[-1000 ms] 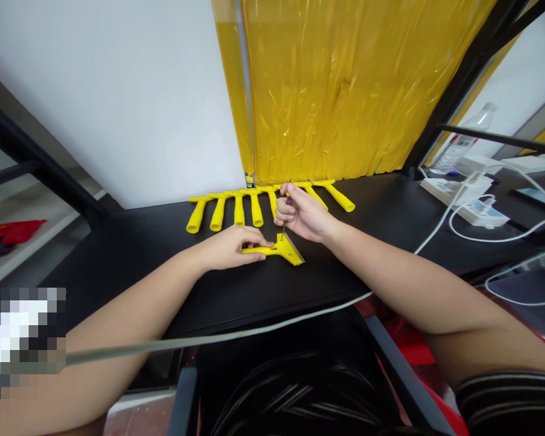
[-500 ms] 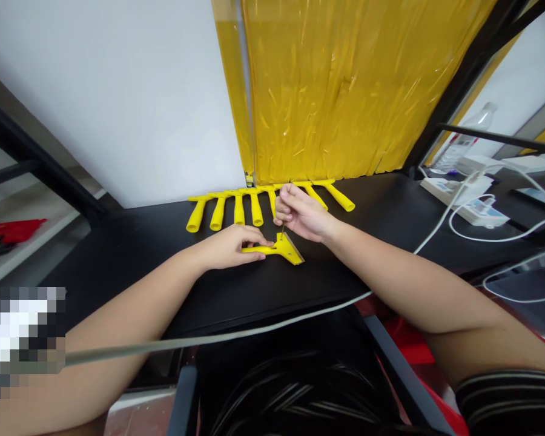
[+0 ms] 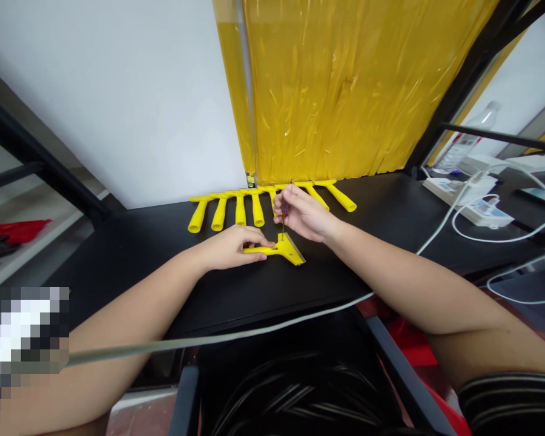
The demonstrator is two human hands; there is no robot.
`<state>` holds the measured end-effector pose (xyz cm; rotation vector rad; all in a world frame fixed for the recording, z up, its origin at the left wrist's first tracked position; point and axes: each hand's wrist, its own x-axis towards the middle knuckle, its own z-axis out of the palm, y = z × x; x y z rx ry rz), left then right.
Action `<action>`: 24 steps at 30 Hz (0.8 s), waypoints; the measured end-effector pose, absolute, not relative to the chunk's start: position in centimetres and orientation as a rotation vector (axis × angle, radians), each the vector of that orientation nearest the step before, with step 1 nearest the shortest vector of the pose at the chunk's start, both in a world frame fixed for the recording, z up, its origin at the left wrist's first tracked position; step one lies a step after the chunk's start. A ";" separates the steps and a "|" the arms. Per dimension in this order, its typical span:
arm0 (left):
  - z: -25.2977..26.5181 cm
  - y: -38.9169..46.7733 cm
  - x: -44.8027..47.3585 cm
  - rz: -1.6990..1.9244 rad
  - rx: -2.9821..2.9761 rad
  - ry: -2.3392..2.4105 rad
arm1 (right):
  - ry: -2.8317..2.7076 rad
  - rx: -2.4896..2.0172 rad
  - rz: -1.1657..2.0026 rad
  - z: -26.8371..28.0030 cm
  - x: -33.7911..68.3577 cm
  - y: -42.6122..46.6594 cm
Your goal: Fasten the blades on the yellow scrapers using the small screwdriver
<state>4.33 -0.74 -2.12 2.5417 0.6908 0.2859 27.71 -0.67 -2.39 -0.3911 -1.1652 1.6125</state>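
Observation:
A yellow scraper [image 3: 291, 251] with a metal blade along its wide head lies on the black table, its blade toward the right. My left hand [image 3: 234, 247] is closed around its handle and steadies it against the tabletop. Above the head, my right hand [image 3: 303, 212] pinches a thin screwdriver [image 3: 283, 229], held upright. Its shaft comes down onto the scraper head near the far screw; most of the handle is hidden by my fingers. Another small screw shows nearer the front of the head.
Behind my hands, several yellow scraper handles [image 3: 218, 213] stand in a row along the back panel. A power strip [image 3: 470, 203] with white cables and a clear bottle [image 3: 467, 139] are on the right. A pale cable [image 3: 263, 330] crosses in front of the black table [image 3: 131, 254].
The screwdriver stays upright on the scraper head while the fingers of my right hand have shifted slightly, showing a bit of its reddish handle. My left hand keeps its grip.

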 end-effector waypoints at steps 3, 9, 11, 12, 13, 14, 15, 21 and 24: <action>-2.0 -0.8 4.4 0.283 2.541 0.695 | -1.159 -0.453 1.629 -2.5 27.8 -0.3; -2.1 -0.8 4.4 0.281 2.539 0.705 | -1.139 -0.353 1.658 -2.7 27.5 -0.6; -2.2 -0.6 4.4 0.279 2.538 0.696 | -1.121 -0.380 1.625 -2.6 27.6 -0.5; -2.3 -0.6 4.4 0.279 2.539 0.692 | -1.118 -0.402 1.611 -2.6 27.8 -0.4; -2.3 -0.5 4.4 0.282 2.543 0.689 | -1.127 -0.426 1.613 -2.5 27.9 -0.3; -2.4 -0.5 4.4 0.287 2.547 0.688 | -1.146 -0.449 1.635 -2.4 28.0 -0.3; -2.4 -0.5 4.4 0.294 2.551 0.689 | -1.172 -0.466 1.669 -2.3 28.1 -0.3; -2.6 0.0 4.7 0.293 2.537 0.710 | -1.130 -0.391 1.608 -2.9 27.2 -1.3; -2.0 0.4 5.1 0.206 2.528 0.738 | -1.137 -0.461 1.513 -3.2 26.8 -1.4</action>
